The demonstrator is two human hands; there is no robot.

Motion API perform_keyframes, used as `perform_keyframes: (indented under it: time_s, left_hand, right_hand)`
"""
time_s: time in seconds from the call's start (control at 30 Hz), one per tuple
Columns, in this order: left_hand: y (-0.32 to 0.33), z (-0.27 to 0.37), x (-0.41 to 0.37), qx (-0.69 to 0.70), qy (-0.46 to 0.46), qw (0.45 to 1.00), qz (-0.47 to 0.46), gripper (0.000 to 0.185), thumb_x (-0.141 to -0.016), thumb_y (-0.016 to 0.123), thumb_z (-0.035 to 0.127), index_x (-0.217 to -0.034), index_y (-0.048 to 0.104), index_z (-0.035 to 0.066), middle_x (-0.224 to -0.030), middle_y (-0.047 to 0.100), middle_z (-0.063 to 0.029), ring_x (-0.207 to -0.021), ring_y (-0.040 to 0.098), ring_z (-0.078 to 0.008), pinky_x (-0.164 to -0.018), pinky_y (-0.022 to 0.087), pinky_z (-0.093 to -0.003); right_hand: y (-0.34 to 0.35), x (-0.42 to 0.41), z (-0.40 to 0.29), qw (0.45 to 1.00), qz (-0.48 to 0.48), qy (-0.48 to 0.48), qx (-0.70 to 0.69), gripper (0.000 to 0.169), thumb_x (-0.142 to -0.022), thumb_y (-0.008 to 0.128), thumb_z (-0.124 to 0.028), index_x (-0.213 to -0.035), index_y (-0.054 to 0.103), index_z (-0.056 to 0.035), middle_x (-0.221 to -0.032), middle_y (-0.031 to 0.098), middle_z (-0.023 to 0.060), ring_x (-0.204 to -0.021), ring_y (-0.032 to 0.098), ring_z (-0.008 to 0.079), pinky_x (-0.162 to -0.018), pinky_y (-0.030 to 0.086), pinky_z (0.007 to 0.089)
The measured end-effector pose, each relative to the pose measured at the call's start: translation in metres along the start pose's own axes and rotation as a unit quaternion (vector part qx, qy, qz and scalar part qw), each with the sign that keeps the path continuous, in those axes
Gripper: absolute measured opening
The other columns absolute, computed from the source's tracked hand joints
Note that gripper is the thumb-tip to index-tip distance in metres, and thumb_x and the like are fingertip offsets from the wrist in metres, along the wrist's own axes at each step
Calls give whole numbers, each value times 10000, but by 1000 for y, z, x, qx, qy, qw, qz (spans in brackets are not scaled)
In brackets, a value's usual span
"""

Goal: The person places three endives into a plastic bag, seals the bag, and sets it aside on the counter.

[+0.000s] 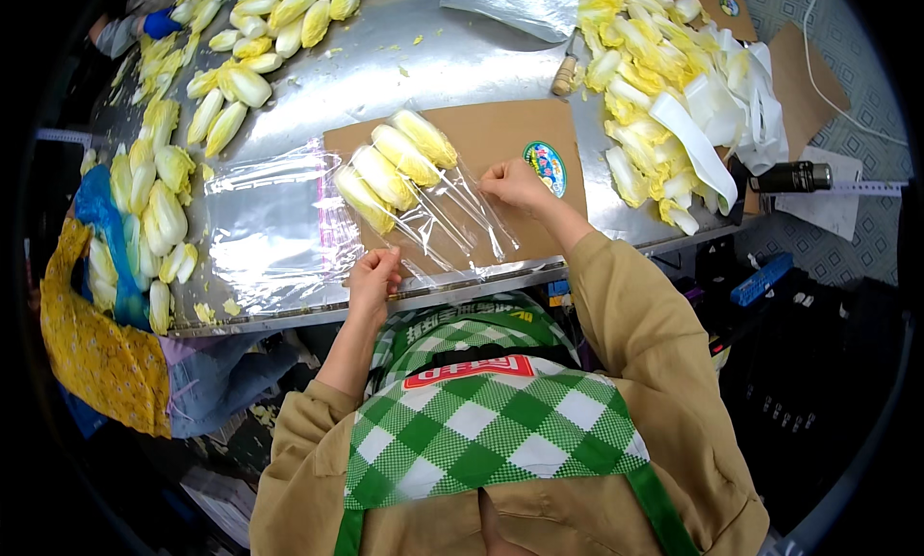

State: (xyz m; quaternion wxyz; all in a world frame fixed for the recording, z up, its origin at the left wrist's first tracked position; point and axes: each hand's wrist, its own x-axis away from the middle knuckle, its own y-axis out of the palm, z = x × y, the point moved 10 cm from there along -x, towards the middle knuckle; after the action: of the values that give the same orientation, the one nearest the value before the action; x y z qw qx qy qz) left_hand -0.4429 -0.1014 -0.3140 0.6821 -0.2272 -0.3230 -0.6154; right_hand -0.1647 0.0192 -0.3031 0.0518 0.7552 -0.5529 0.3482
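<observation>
A clear plastic bag (pixel 453 227) lies over a sheet of brown cardboard (pixel 498 126) on the metal table. Several pale yellow napa cabbage hearts (pixel 382 177) rest side by side inside it, slanting towards its far end. My left hand (pixel 374 278) pinches the bag's near left edge, just over the table's front edge. On the bag's right side, my right hand (pixel 516 183) grips the film between thumb and fingers, beside a round printed sticker (pixel 546 167) on the cardboard. A stack of flat clear bags (pixel 263 238) lies to the left, partly overlapping the cardboard.
Loose cabbage hearts (pixel 242 83) lie at the far left. Trimmed leaves (pixel 642 101) are heaped at the right, near a wooden-handled knife (pixel 565 74) and a black bottle (pixel 790 177). Another person's blue-gloved hand (pixel 160 23) is at the upper left; a yellow-sleeved person (pixel 101 339) stands left.
</observation>
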Motion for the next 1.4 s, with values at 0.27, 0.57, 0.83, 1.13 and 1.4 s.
perform_keyframes:
  time_s: [0.27,0.57,0.83,1.13,1.4]
  left_hand:
    - [-10,-16,14,231,58,971,38,76,-929,587,83,-896,523,108,-859,660,-77,-759,671,-179,-643,555,-316]
    - [-13,18,38,141,208,967,29,234,-926,488,-44,-1134,592,-29,-995,674,-116,-958,667,-209,-864,515,-289]
    - [22,102,101,-374,540,734,172,314,-675,775,36,-972,689,90,-1025,568,-103,-901,563,-296,-756,458,-344]
    - [-35,86,-21,99,189,960,181,313,-972,508,179,-699,557,32,-621,553,-15,-511,506,-72,-483,417,-223]
    - [-42,105,-25,-265,239,884,303,139,-840,614,20,-978,614,11,-1020,595,-131,-851,563,-213,-768,471,-348]
  right_hand:
    - [-12,24,6,986,69,-8,-149,141,-919,568,-156,-1009,603,-53,-729,659,70,-625,642,150,-559,522,289]
    - [6,39,-8,884,-210,21,-417,319,-976,468,-49,-1283,534,6,-1094,673,156,-1038,655,245,-891,538,362]
    - [-29,26,-57,979,-95,-167,-72,102,-897,610,-46,-946,697,-27,-1007,647,38,-916,612,127,-825,474,254]
    - [4,-55,-108,995,-2,-72,-64,291,-922,634,-223,-751,642,12,-568,556,13,-492,502,94,-474,425,322]
    - [8,-74,-89,980,66,-84,166,239,-875,656,-256,-1003,654,-54,-792,664,97,-646,624,232,-595,485,392]
